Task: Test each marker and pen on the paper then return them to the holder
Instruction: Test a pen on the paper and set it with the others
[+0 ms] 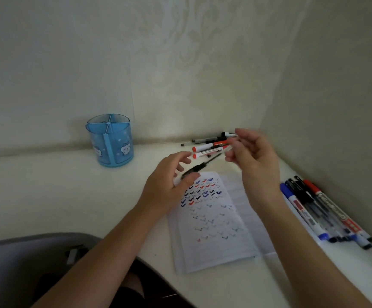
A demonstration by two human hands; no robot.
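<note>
My left hand [167,185] hovers over the top of the lined paper [214,236] and grips a black pen [205,164], blurred, whose thin end points up and right. My right hand [258,161] is raised just right of that end with thumb and fingers curled close together; blur hides whether it pinches anything. The paper carries rows of black, blue and red check marks. The blue pen holder [110,147] stands at the back left against the wall, and no pens show above its rim.
A pile of red-capped markers and thin pens [205,150] lies at the back by the wall corner. A row of blue, black and red markers [320,212] lies along the right wall. A grey chair [24,258] sits at the lower left, below the table's edge.
</note>
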